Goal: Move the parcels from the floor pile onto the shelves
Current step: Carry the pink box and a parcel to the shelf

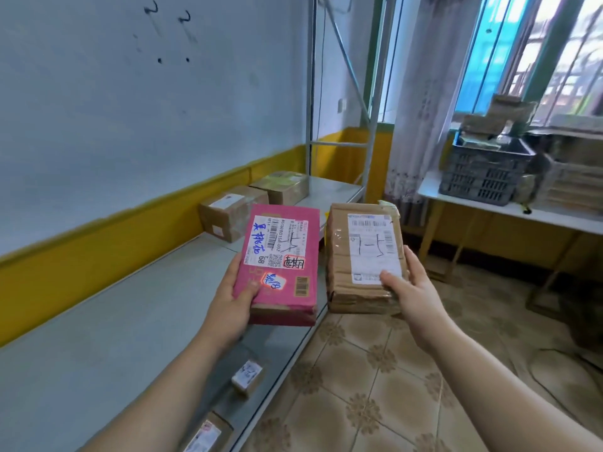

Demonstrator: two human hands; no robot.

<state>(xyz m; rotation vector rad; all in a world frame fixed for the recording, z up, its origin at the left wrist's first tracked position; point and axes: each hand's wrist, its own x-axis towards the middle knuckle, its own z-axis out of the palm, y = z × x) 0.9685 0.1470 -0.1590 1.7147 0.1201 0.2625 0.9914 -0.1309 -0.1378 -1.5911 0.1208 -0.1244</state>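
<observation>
My left hand (233, 296) grips a pink parcel (280, 243) by its near left corner, thumb on top; its white label carries blue handwriting. My right hand (409, 288) holds a brown cardboard parcel (339, 265) by its near right corner, thumb on its white label. Both parcels hang side by side above the front edge of the grey shelf (130, 321) that runs along the wall on the left. Two brown boxes (235, 212) (282, 187) stand at the far end of that shelf.
On the lower shelf level lie two small labelled boxes (247, 377) (207, 435). A white table (522, 212) at the right holds a grey crate (483, 171) and stacked cardboard. Patterned floor tiles (375, 402) lie between shelf and table. Metal shelf uprights (311, 93) rise at the back.
</observation>
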